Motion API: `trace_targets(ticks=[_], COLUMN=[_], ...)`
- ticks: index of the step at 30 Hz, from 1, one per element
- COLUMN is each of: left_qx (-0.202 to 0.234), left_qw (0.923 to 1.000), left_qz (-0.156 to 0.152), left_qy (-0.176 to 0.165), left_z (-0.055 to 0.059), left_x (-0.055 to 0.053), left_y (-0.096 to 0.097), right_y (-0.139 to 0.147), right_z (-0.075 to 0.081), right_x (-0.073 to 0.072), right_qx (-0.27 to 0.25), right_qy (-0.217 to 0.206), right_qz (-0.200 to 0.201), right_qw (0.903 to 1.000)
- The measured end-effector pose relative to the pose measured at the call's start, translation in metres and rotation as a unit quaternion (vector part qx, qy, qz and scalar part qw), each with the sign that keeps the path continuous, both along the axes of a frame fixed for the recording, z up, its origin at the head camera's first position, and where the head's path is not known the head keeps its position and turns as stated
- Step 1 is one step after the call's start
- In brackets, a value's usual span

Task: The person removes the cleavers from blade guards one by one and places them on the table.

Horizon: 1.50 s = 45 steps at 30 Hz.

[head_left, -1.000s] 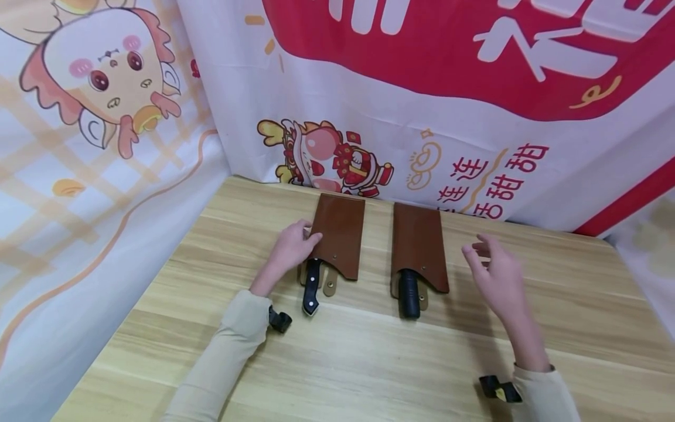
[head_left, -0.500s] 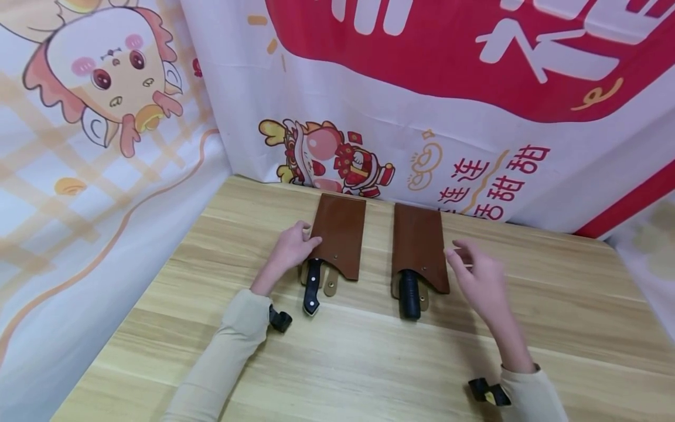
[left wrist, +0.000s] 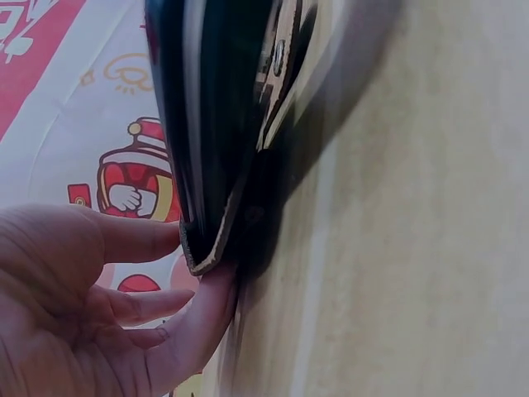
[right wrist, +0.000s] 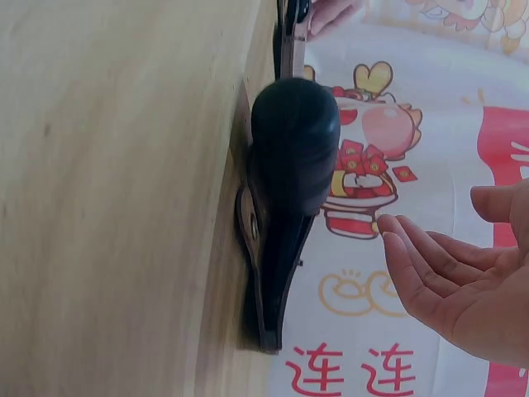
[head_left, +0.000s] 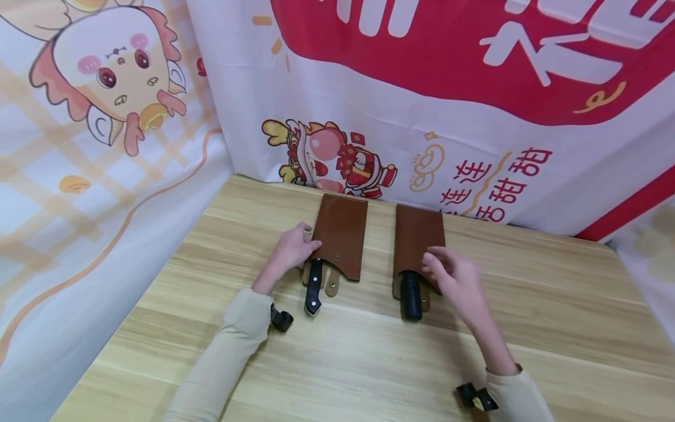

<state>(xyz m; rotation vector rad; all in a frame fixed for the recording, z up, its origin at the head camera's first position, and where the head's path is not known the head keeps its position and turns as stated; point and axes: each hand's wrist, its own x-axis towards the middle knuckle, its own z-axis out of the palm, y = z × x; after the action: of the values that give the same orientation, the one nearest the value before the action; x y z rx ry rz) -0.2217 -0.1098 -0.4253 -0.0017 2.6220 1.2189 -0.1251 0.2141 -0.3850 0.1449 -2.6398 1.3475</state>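
Note:
Two brown leather knife sheaths lie side by side on the table, each with a black handle sticking out toward me. At the left sheath [head_left: 341,231], my left hand [head_left: 292,249] pinches the left edge, thumb on top and a finger underneath, as the left wrist view shows. The handle there [head_left: 314,287] is riveted. The right sheath [head_left: 416,234] has a smooth rounded handle [head_left: 411,296], seen end-on in the right wrist view. Over that sheath's right side my right hand [head_left: 457,281] hovers, fingers loosely bent and holding nothing. Both blades are hidden.
Snap straps [head_left: 332,282] show beside the handles. A printed cloth [head_left: 337,88] hangs along the table's back edge, another [head_left: 105,176] on the left. Black camera mounts [head_left: 281,318] sit at both wrists.
My right hand has moved left, from beside the right sheath to above its right side. The left hand keeps its pinch, and both sheaths lie still.

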Motion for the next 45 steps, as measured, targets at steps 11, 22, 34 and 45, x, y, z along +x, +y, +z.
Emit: trace_targets(ticks=[11, 22, 34, 45], left_qx=[-0.013, -0.015, 0.0, 0.007], left_qw=[0.9998, 0.9999, 1.0, 1.0], left_qz=[-0.013, 0.001, 0.006, 0.006], left_qy=[0.012, -0.002, -0.007, 0.003], left_z=[0.002, 0.001, -0.003, -0.002], left_x=[0.001, 0.002, 0.005, 0.003], left_y=[-0.002, 0.001, -0.001, -0.002], right_y=[-0.014, -0.024, -0.057, -0.094], right_z=[0.004, 0.014, 0.021, 0.015], right_x=[0.004, -0.001, -0.008, -0.016], right_qx=[-0.068, -0.147, -0.229, -0.273], right_qy=[-0.032, -0.079, -0.11, -0.111], right_qz=[0.011, 0.009, 0.0, 0.038], right_qw=[0.9971, 0.986, 0.9672, 0.9547])
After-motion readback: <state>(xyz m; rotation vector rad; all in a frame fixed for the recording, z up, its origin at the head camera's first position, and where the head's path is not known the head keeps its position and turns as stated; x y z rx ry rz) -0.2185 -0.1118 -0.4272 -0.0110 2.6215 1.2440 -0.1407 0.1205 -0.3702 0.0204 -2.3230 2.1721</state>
